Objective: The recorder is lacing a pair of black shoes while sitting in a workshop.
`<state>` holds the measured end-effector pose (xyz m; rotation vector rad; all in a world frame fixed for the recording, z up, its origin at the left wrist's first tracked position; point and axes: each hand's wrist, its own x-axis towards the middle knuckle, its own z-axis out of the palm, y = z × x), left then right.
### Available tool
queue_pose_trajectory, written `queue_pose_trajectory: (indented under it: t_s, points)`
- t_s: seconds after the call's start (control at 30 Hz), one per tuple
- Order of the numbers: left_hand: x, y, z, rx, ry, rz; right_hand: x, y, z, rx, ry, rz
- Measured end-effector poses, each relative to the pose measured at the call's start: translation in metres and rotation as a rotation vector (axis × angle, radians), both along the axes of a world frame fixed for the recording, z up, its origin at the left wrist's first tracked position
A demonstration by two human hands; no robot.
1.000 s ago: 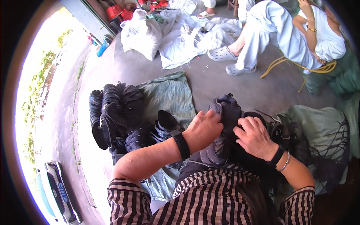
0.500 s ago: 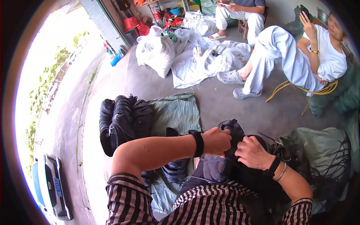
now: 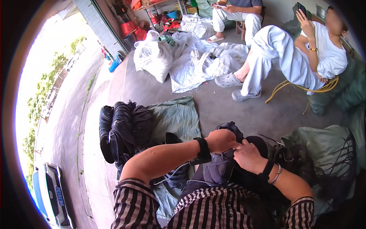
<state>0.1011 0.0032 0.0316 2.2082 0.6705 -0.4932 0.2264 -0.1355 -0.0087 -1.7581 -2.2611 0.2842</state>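
Observation:
My left hand (image 3: 222, 141) and my right hand (image 3: 249, 155) meet over my lap, fingers curled and fingertips touching. Both are closed at the upper part of a dark shoe (image 3: 216, 171), whose greyish-purple mesh front with laces shows below them. Whether they also pinch a lace is hidden by the fingers. Black shoe parts (image 3: 230, 128) stick out behind my left hand, and another rounded black piece (image 3: 257, 144) lies behind my right. More dark shoes (image 3: 176, 177), with a pale lace, lie under my left forearm.
Stacked black shoes (image 3: 126, 128) stand at left on a green woven sheet (image 3: 177, 116). At right lie a greenish sack (image 3: 328, 152) and dark laces (image 3: 345, 162). Two seated people with phones are beyond, near white bags (image 3: 154, 57). A car (image 3: 53, 194) stands outside.
My hands have come together, fingertips now touching, where a gap showed between them before. The view has shifted slightly. The stacked shoes stay in place.

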Motion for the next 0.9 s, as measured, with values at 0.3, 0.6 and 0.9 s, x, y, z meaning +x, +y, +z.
queue_pose_trajectory:
  t_s: [0.3,0.6,0.9]
  points:
    - [-0.025,0.005,-0.028,-0.096,-0.632,-0.031,-0.017,-0.007,0.000,0.057,0.196,-0.103]
    - [-0.045,0.016,-0.026,-0.844,-0.665,0.325,0.015,0.014,0.035,-0.513,1.599,-0.398]
    - [-0.035,0.009,-0.032,-0.895,-0.798,0.263,-0.030,0.009,0.030,-0.631,1.549,-0.393]
